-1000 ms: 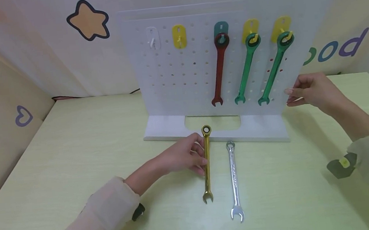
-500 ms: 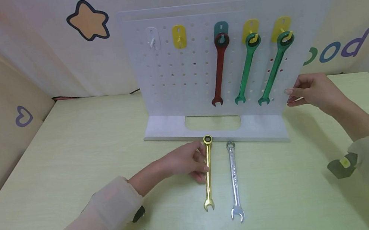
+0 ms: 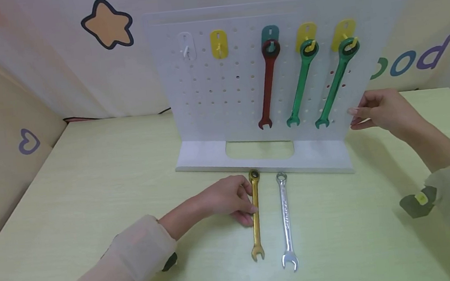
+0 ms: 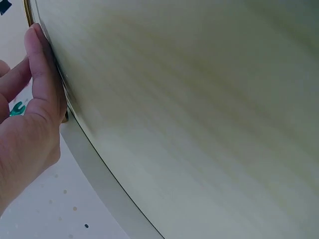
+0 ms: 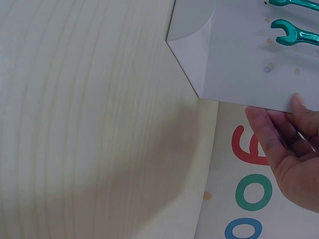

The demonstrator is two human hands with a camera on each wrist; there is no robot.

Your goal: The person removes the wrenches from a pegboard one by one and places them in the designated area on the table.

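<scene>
My left hand (image 3: 227,197) pinches the shaft of a gold combination wrench (image 3: 256,219) low over the table, its ring end toward the pegboard's base. In the left wrist view, the fingers (image 4: 40,64) mostly hide the gold wrench. Parallel to it on the right lies a silver combination wrench (image 3: 285,216). My right hand (image 3: 388,112) holds the right edge of the white pegboard (image 3: 215,123) between thumb and fingers, also seen in the right wrist view. A red wrench (image 3: 268,90) and two green wrenches (image 3: 299,89) hang by their ring ends from hooks.
At the board's upper left, a white hook (image 3: 186,47) and a yellow hook (image 3: 219,45) hold nothing. The pegboard's wide base (image 3: 321,158) stands on the pale wooden table (image 3: 121,169). Behind is a curtain (image 3: 55,53) with printed shapes.
My left hand has moved down toward the table's front with the gold wrench, whose ring end now sits just at the base's front edge. The right hand stays at the board's edge.
</scene>
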